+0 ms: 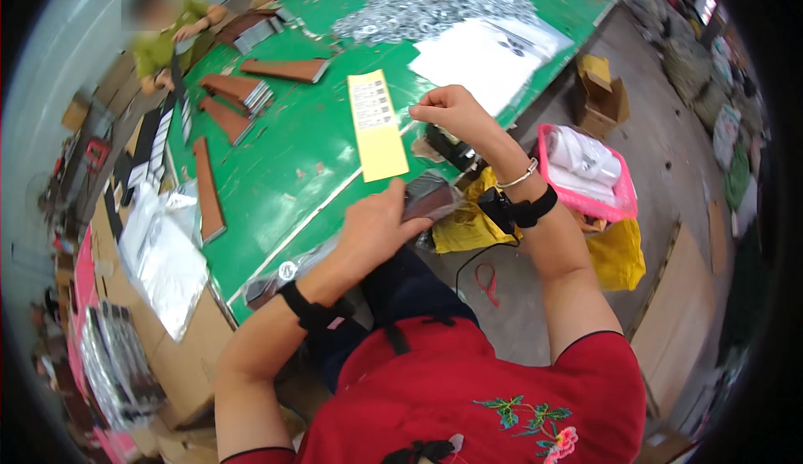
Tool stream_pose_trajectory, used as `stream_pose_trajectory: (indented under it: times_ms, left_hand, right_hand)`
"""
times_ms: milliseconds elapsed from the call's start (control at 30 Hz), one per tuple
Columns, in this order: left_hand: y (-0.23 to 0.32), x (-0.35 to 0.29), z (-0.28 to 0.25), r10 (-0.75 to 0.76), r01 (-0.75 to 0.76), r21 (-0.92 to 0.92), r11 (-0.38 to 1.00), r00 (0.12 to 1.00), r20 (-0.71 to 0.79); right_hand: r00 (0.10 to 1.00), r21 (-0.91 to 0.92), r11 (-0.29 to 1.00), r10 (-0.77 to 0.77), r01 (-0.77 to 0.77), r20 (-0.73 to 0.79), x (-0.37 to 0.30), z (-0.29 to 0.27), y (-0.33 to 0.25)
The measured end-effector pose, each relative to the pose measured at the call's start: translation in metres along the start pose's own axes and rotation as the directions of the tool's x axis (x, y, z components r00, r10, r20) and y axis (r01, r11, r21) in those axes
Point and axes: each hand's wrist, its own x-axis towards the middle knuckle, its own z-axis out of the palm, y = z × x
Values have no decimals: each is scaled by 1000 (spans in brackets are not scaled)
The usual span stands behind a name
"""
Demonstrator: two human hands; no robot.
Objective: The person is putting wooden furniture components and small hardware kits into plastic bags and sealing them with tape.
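Your left hand (376,226) sits at the near edge of the green table (284,171), fingers curled down and pressing on a clear plastic bag (351,242) that holds a dark flat piece (427,196); from this hand the piece lies toward 2 o'clock, touching the fingertips, and the bag trails back toward 8 o'clock along the table edge, so its long axis runs from 8 to 2. Just above it, toward 12 o'clock, a yellow label strip (376,125) lies flat on the table, its length running roughly 12 to 6. Your right hand (452,113) is raised farther on, at about 1 o'clock from the left one, with fingers pinched together at the tip; I cannot tell what, if anything, they pinch. The dark piece lies at 6 o'clock from that hand, apart from it, so the left hand is the nearer one. Past the right wrist, at 3 o'clock, a pink basket (619,209) holds white bagged items, and a heap of metal washers (435,0) lies far up the table
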Motion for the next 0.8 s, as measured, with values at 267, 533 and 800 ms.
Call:
stream_pose_trajectory:
  times_ms: [267,533,800]
  left_hand:
    - [-32,-10,20,-3,3,-1,1000,978,-206]
    - [-51,-6,30,-24,-10,-108,994,950,-310]
    - [-60,1,29,-74,50,-125,991,979,-191]
  right_hand:
    - [983,-16,992,-119,122,139,0,80,-8]
    - [994,-137,984,-111,110,-3,-60,85,-33]
    - [997,39,998,-41,44,-71,-87,96,12]
